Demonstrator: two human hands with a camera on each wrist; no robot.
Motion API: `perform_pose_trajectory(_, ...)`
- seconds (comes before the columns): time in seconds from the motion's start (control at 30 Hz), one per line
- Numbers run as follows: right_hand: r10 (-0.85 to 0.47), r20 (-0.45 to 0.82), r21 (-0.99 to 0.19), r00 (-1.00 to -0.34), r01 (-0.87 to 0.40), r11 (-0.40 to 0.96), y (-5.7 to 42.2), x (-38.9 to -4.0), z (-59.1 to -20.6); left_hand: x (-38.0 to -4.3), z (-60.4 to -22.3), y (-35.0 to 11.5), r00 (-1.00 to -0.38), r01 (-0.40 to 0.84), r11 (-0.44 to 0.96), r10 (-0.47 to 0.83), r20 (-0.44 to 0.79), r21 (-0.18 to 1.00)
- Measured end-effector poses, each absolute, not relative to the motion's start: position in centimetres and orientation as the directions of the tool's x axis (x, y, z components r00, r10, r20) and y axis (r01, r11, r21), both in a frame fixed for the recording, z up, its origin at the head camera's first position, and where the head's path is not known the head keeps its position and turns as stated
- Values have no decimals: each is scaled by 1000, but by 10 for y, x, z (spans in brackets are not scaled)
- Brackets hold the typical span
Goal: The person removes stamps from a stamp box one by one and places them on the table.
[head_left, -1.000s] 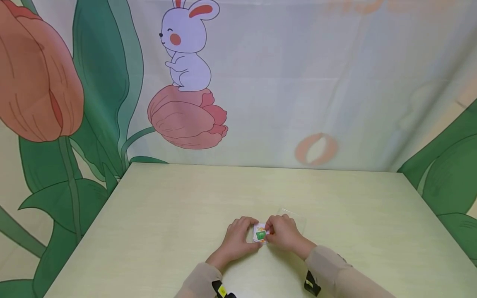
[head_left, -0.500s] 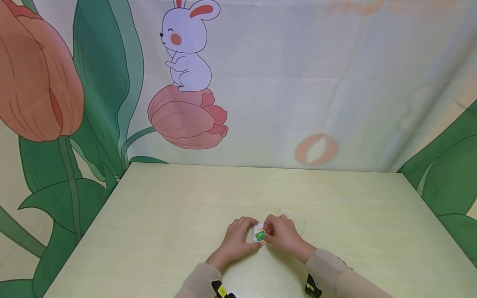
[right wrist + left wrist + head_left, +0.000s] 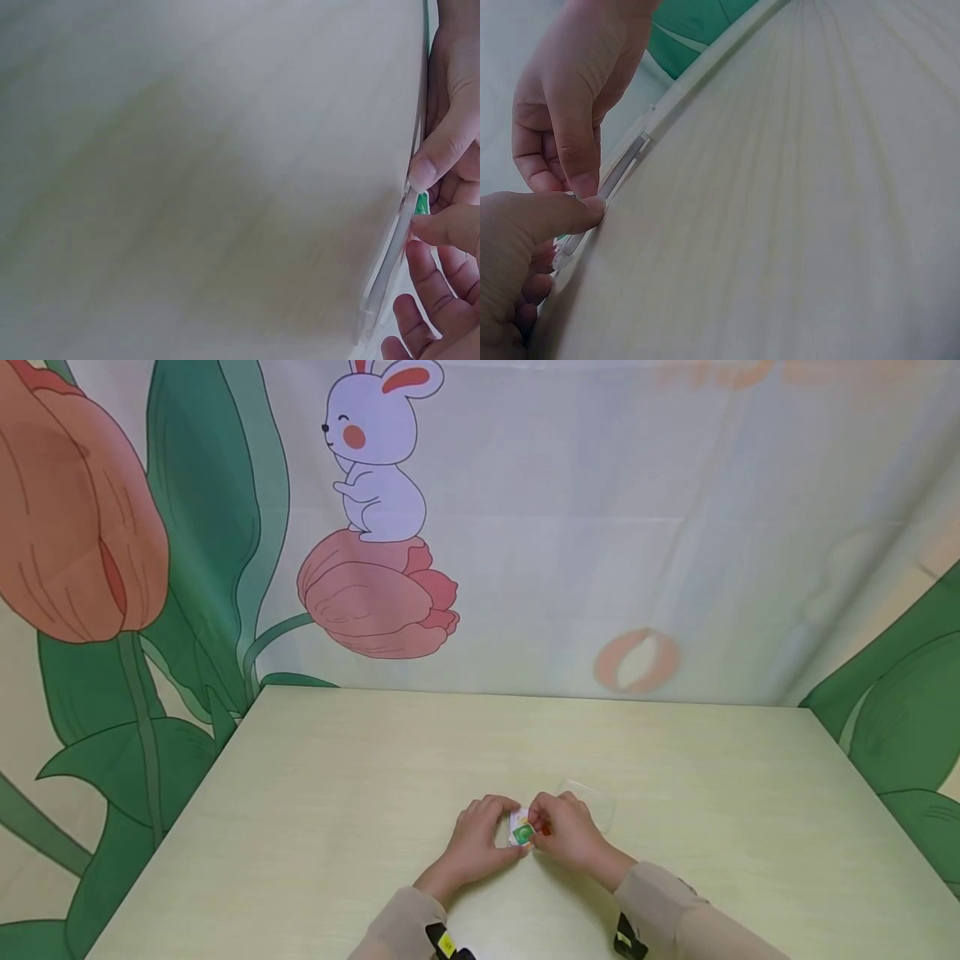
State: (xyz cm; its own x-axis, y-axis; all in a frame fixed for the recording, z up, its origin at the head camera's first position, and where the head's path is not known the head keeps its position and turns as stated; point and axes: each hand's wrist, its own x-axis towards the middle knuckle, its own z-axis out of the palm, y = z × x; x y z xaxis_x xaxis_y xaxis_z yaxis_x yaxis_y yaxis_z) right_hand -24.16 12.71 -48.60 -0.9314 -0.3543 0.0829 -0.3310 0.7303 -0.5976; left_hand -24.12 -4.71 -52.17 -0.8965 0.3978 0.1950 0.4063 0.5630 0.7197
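A small stack of printed cards (image 3: 519, 827), the top one bearing a green picture, lies in a shallow clear plastic case on the table. My left hand (image 3: 477, 842) spans the case from the left, thumb on the near edge and fingers on the far edge. From the right, my right hand (image 3: 572, 828) pinches the top card's right side with thumb and fingertips, covering that part of it. Seen edge-on in the right wrist view, the case (image 3: 386, 266) is a thin, pale slab under my right thumb (image 3: 444, 226).
A transparent plastic lid or tray (image 3: 602, 806) lies on the table just behind my right hand. The pale wooden table (image 3: 337, 777) ends at the back against a cloth curtain (image 3: 525, 568) printed with a rabbit and tulips.
My right fingertips have shifted slightly left over the cards, and the green picture has turned and slid a little with them. My left hand stays in place.
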Motion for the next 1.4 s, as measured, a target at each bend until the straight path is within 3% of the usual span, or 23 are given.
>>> perform_pose_trajectory(0.73,-338,149,-595,-929,-357,720,126,-238,-484,-241,-522,-49,-897,404,553,397,196,729)
perform_pose_trajectory(1.4,-323,114,-679,-940,-311,665,123,-235,-480,-240,-519,-49,-895,406,541,399,201,736)
